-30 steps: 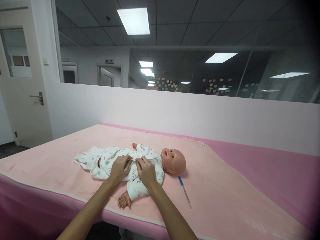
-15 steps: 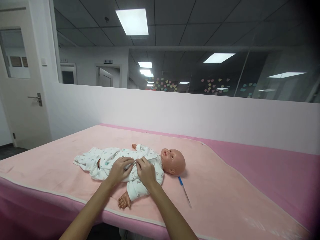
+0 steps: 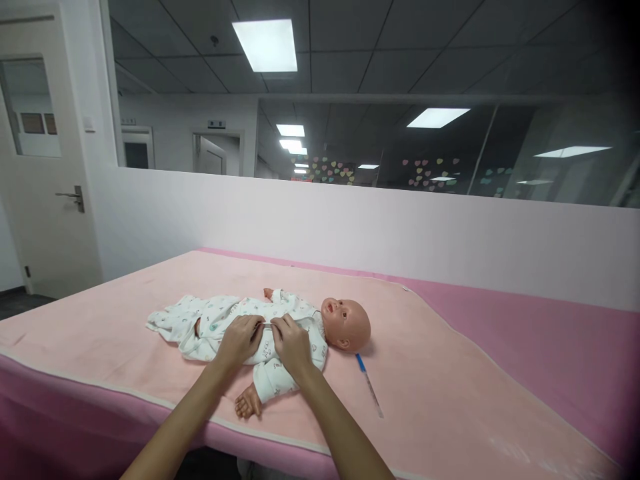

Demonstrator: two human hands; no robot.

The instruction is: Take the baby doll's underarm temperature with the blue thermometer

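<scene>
A baby doll (image 3: 349,325) lies on its back on a peach-pink mat, its head to the right. It wears a white printed baby romper (image 3: 210,317). My left hand (image 3: 241,339) is at the doll's belly, fingertips closed on the romper's front. Beside it, my right hand (image 3: 291,341) pinches the same front edge at the chest. A thin white strip of cloth, an edge or a tie, stretches between the two sets of fingertips. My hands hide part of the romper's middle. One doll hand (image 3: 249,401) sticks out of the near sleeve.
Right of the doll's head lies a thin blue-tipped stick, perhaps a thermometer (image 3: 369,385). The peach mat (image 3: 450,373) covers a pink-draped table, whose near edge runs below my forearms. Behind stands a white wall (image 3: 350,223) with a window. A door (image 3: 45,173) is at the left.
My left hand has shifted slightly left, widening the gap between my fingertips, so the white strip shows between them. The doll and my right hand stay almost in place.
</scene>
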